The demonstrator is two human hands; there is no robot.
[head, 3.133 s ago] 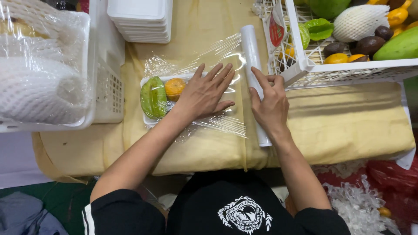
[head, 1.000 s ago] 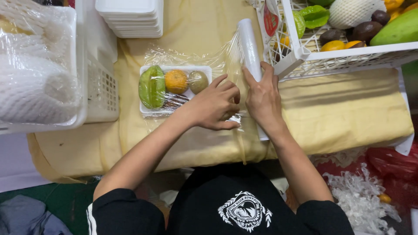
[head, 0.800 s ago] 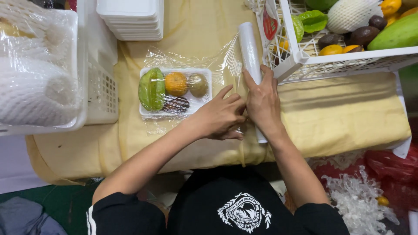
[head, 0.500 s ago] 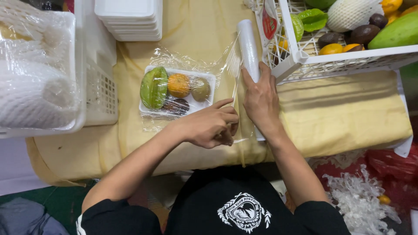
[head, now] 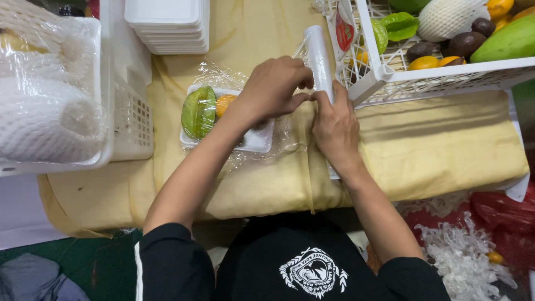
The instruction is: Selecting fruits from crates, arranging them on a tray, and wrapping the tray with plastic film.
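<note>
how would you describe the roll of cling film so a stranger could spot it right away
On the yellow cloth-covered table, look just left of the white wire basket of fruit. The roll of cling film lies there under the right hand, the only long, shiny, clear-white tube.

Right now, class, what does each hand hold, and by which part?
Both the left hand and right hand grip the clear film beside the roll, at its edge.

Your left hand (head: 273, 86) and right hand (head: 334, 125) meet fingertip to fingertip on the white roll of clear plastic wrap (head: 319, 56), just beside the white foam fruit tray (head: 257, 140).
</note>
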